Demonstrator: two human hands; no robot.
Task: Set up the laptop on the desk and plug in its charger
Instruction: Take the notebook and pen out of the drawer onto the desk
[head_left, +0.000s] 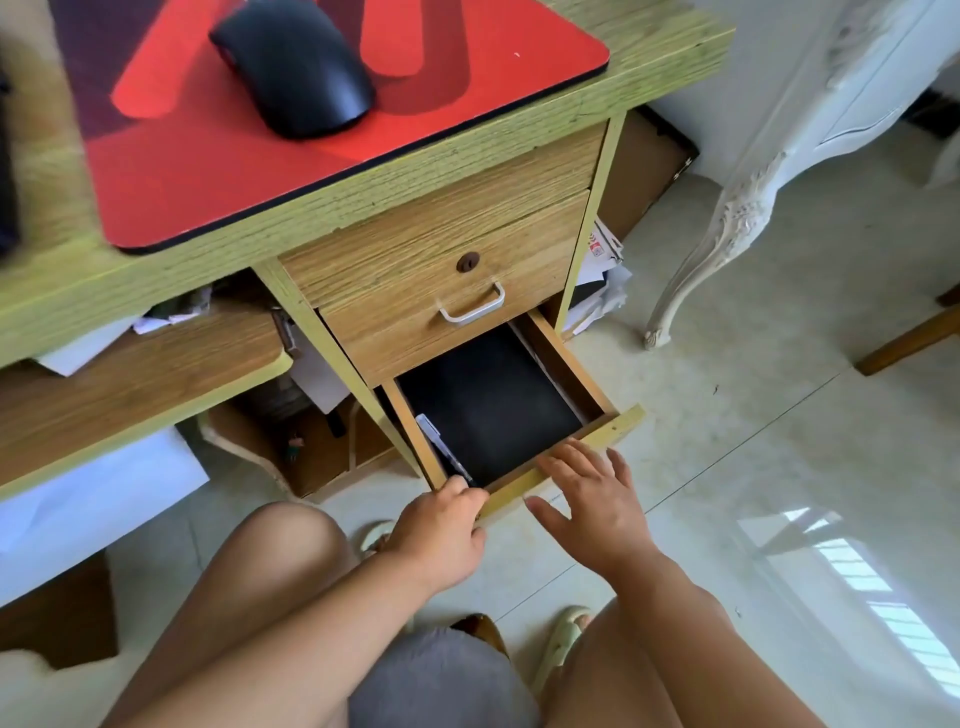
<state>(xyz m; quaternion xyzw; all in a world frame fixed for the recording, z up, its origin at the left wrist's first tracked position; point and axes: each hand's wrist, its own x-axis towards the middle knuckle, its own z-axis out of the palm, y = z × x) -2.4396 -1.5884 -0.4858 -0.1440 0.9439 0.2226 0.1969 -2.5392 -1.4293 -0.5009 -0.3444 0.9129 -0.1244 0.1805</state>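
A lower wooden drawer (566, 457) of the desk stands pulled out. Inside lies a flat black laptop (488, 405), with a white-and-black object (441, 447) along its left side. My left hand (441, 535) curls over the drawer's front left corner, fingers closed on the edge. My right hand (592, 493) hovers over the drawer's front rim with fingers spread, holding nothing. No charger can be made out.
The desk top (644, 62) carries a red mouse pad (332, 140) with a black mouse (296, 67). An upper drawer (441, 306) with a white handle is closed. A keyboard shelf (130, 384) juts left. White carved furniture (737, 218) stands right on the tiled floor.
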